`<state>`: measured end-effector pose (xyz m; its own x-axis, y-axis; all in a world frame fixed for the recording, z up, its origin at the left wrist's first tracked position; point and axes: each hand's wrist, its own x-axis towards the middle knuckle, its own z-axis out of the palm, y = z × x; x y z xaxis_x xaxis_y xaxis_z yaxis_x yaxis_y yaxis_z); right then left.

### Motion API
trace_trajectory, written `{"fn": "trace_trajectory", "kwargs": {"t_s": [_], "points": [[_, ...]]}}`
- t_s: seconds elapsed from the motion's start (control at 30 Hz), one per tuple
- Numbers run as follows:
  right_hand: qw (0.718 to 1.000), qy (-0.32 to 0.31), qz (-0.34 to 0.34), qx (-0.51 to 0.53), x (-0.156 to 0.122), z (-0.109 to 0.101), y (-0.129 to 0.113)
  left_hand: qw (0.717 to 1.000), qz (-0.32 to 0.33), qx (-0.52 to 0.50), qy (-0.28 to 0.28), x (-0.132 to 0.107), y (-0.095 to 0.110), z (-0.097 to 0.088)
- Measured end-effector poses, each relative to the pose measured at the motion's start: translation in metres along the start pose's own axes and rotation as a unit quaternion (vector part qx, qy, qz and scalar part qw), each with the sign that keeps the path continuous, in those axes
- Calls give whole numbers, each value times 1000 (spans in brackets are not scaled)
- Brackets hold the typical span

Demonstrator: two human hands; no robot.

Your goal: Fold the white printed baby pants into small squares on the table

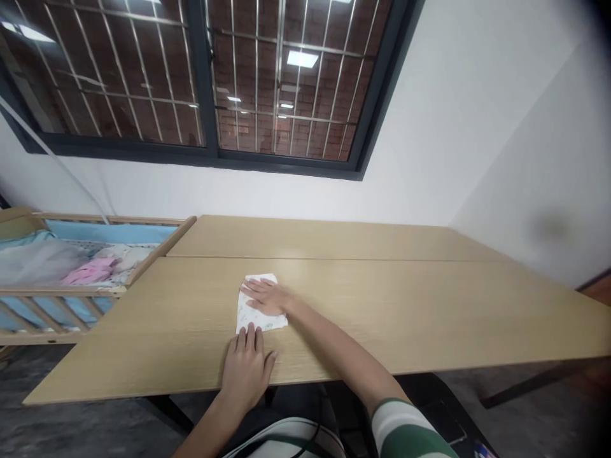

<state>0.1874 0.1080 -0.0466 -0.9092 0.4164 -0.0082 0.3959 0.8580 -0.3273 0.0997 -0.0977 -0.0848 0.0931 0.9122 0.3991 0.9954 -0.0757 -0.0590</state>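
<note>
A white cloth (258, 321) with a small faint print lies flat on the wooden table (405, 305), folded into a rough square. Across its upper right part rests my right hand (267, 297), palm down with the fingers stretched out to the left. My left hand (248, 362) lies at the near side of the cloth, its fingertips touching the lower edge and its thumb apart. Neither hand grips anything. What lies under the palms is hidden.
Left of the table stands a wooden crib (157, 254) with blue padding and a pink cloth (90, 271) inside. Behind the table rise a white wall (420, 159) and a dark-framed barred window (286, 159). A black chair (429, 401) is tucked below the front edge.
</note>
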Motion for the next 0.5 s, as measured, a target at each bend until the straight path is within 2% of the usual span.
{"fn": "trace_trajectory", "kwargs": {"t_s": [0.13,0.27,0.33,0.43,0.5], "points": [[999,30,20,-31,19,-5,22,1000,4,-5,-3,1,-2,3],[997,60,14,-53,23,-3,24,1000,12,-4,-23,5,-11,3],[993,107,12,-45,18,-3,20,999,26,-23,-39,9,-25,3],[979,199,49,-8,0,-7,10,992,65,-91,-52,19,-56,6],[972,223,73,35,-19,-10,4,986,98,-129,-43,26,-78,10]]}}
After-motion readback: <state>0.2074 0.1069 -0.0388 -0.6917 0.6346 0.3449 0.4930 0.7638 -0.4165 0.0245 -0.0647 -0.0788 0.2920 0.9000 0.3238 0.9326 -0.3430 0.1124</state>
